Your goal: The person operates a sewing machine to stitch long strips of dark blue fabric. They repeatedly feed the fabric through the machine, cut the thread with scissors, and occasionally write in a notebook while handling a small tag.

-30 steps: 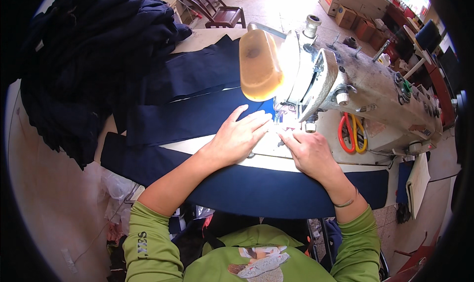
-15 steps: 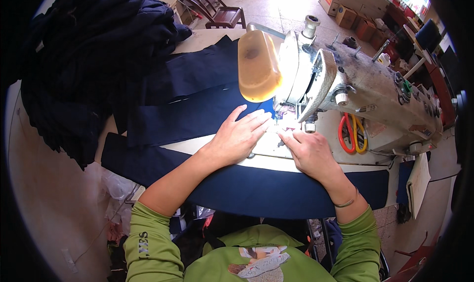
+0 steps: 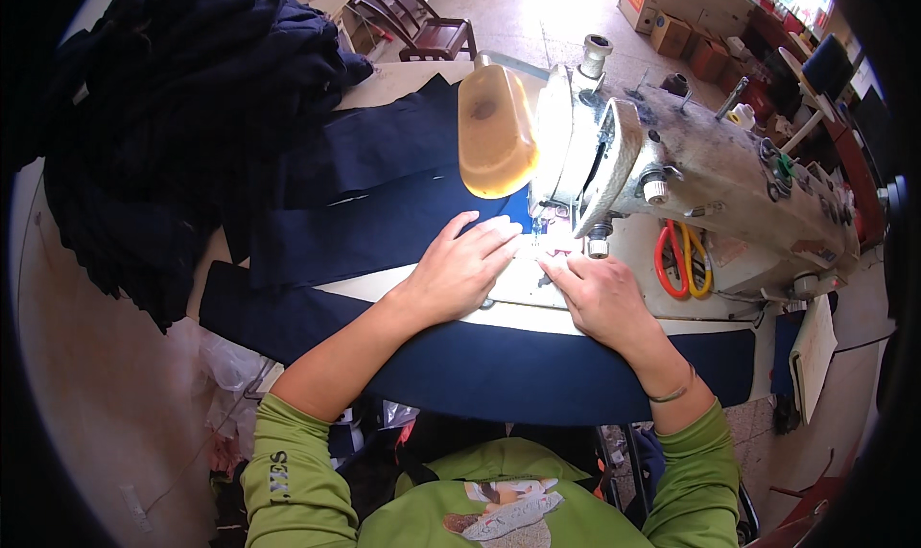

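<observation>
My left hand (image 3: 459, 268) lies with its fingers stretched out, their tips close to the needle area of a sewing machine (image 3: 705, 154). Over at the right of the needle, my right hand (image 3: 606, 297) has curled fingers, with thumb and forefinger together at the glaring spot under the machine head. What they pinch is too bright and small to name. A dark navy cloth panel (image 3: 374, 236) spreads out beyond my left hand and reaches toward the needle. Beneath both forearms, a long navy cloth piece (image 3: 499, 375) runs along the table's front edge.
A big heap of navy cloth (image 3: 182, 116) fills the far left. The lit lamp (image 3: 497, 131) hangs left of the machine head. Scissors with red and yellow handles (image 3: 672, 260) rest under the machine arm. A wooden chair (image 3: 422, 25) and cardboard boxes (image 3: 672, 33) stand beyond.
The view has shifted slightly, so the machine and lamp appear a little further left. Both hands keep nearly the same pose and place.
</observation>
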`<state>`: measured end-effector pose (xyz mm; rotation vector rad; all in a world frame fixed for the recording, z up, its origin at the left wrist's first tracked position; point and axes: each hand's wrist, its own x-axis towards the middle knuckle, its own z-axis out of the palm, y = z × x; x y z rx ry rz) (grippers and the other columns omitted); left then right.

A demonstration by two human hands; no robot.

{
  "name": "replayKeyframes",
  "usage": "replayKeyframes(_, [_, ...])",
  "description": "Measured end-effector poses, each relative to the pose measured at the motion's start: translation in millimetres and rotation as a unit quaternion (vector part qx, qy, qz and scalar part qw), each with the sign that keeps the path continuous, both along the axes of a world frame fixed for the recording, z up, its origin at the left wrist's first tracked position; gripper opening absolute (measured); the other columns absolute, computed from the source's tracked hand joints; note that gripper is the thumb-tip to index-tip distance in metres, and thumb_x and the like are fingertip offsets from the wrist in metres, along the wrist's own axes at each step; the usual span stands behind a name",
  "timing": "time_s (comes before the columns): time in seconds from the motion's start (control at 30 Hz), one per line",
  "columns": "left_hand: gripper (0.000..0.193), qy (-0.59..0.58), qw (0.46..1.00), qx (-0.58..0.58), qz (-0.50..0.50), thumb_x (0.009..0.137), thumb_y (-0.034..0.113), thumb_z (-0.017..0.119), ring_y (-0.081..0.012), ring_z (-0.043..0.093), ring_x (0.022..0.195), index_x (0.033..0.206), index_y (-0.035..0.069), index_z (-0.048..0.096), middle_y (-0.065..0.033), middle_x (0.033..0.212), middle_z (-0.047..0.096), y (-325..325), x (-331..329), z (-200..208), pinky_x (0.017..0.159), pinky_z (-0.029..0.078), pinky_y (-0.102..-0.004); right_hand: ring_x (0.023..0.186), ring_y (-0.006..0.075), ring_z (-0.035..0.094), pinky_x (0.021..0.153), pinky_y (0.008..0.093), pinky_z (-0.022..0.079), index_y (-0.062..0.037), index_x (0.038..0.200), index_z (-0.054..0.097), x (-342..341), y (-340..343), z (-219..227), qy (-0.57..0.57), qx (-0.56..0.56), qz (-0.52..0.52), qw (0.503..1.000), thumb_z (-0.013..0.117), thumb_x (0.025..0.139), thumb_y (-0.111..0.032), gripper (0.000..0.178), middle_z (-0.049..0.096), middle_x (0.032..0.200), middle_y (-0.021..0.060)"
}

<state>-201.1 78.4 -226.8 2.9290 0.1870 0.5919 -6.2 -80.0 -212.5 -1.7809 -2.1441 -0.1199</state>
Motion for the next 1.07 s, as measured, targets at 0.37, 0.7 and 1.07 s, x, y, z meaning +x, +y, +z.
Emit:
replayKeyframes(0.37, [0.041, -0.024, 0.99, 0.07, 0.116, 0.084, 0.012, 0.069, -0.0292, 0.063, 0.112, 0.123, 0.0, 0.064, -0.0139, 0.122, 0.066, 11.5, -24.4, 4.2, 0.093, 0.05, -0.039, 0.076, 0.0246, 0.062, 0.072, 0.0377, 0.047, -0.0085, 0.117, 0.069, 0.9, 0.5, -3.0, 0.013, -0.014, -0.001, 1.0, 0.058, 0.083, -0.004, 0.036, 0.06, 0.078, 0.0064])
replayKeyframes(0.7, [0.029, 0.004, 0.991, 0.07, 0.114, 0.077, 0.004, 0.067, -0.0231, 0.063, 0.088, 0.106, 0.002, 0.071, -0.0078, 0.099, 0.066, 6.7, -92.8, 19.9, 0.076, 0.053, -0.0347, 0.078, 0.0306, 0.063, 0.069, 0.0411, 0.051, -0.0042, 0.124, 0.063, -16.4, 5.7, 4.2, 0.015, -0.02, 0.003, 1.0, 0.065, 0.086, -0.01, 0.039, 0.06, 0.09, 0.0126])
replayKeyframes(1.07, [0.03, -0.051, 0.963, 0.16, 0.209, 0.076, 0.006, 0.069, -0.0288, 0.062, 0.087, 0.106, 0.009, 0.07, -0.0081, 0.089, 0.063, 48.4, -120.3, 25.5, 0.078, 0.047, -0.0405, 0.084, 0.0341, 0.071, 0.071, 0.0421, 0.058, -0.0105, 0.115, 0.058, -86.6, 74.7, 13.4, 0.181, 0.052, 0.07, 0.98, 0.065, 0.086, -0.007, 0.03, 0.066, 0.109, 0.0134])
